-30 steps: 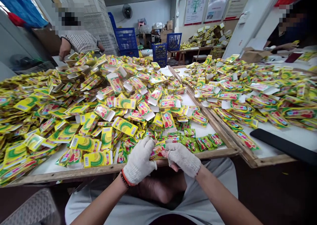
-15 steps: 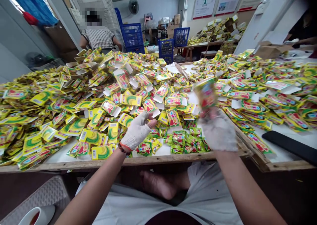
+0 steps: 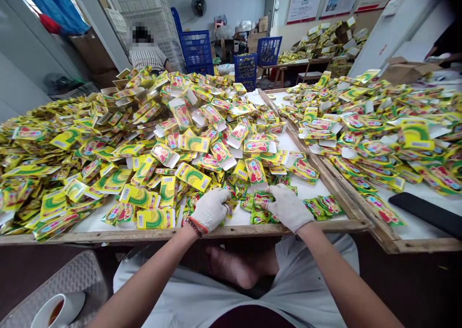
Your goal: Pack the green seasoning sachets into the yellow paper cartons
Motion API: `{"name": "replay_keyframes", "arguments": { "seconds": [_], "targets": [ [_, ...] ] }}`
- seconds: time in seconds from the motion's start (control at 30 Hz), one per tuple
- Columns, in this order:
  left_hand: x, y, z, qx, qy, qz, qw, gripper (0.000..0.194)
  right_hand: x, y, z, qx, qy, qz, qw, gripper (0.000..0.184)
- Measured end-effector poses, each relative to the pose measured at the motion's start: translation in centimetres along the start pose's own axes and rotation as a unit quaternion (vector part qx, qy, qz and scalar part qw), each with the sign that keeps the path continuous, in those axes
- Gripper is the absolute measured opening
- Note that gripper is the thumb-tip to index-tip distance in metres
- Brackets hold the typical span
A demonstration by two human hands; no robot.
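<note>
Both my hands wear white knit gloves and rest at the near edge of the wooden-framed table point(image 3: 224, 231). My left hand point(image 3: 211, 208) is curled over a cluster of small green sachets point(image 3: 258, 207). My right hand point(image 3: 288, 207) lies just to the right of it, fingers bent down onto the same sachets. Right behind the sachets spreads a big heap of flat yellow cartons point(image 3: 144, 140), some with open white flaps.
A second table to the right holds another heap of yellow cartons point(image 3: 378, 125) and a black bar point(image 3: 426, 212). A cup of dark drink point(image 3: 54, 311) sits at the lower left. A person in a striped shirt point(image 3: 146, 56) works at the back near blue crates point(image 3: 195, 48).
My right hand was raised with a carton over the table's right side; it is now down on the sachets without it. My left hand has closed and dropped onto the sachets.
</note>
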State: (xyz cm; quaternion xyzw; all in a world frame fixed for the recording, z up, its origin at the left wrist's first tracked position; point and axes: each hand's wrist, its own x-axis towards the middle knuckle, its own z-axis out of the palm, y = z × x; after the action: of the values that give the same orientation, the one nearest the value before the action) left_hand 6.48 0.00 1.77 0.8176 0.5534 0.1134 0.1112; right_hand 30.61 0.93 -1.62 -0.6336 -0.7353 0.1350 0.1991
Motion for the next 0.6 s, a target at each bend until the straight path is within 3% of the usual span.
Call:
{"name": "replay_keyframes", "arguments": {
  "seconds": [0.13, 0.3, 0.43, 0.6],
  "targets": [
    [0.1, -0.4, -0.7, -0.172, 0.072, -0.008, 0.982, 0.017, -0.5, -0.4, -0.4, 0.088, 0.031, -0.005, 0.996, 0.015],
    [0.4, 0.0, -0.2, -0.361, 0.010, -0.041, 0.932, 0.038, -0.9, -3.0, -1.3, 0.255, -0.031, -0.068, 0.964, 0.012],
    [0.2, 0.9, 0.2, -0.421, -0.029, -0.046, 0.905, 0.041, -0.6, -4.8, -1.2, 0.238, -0.004, -0.060, 0.969, 0.011],
    [-0.1, 1.7, 0.4, -0.422, -0.028, -0.037, 0.905, 0.037, -0.8, -5.4, -0.3, 0.240, 0.002, -0.057, 0.969, 0.011]
  ]
}}
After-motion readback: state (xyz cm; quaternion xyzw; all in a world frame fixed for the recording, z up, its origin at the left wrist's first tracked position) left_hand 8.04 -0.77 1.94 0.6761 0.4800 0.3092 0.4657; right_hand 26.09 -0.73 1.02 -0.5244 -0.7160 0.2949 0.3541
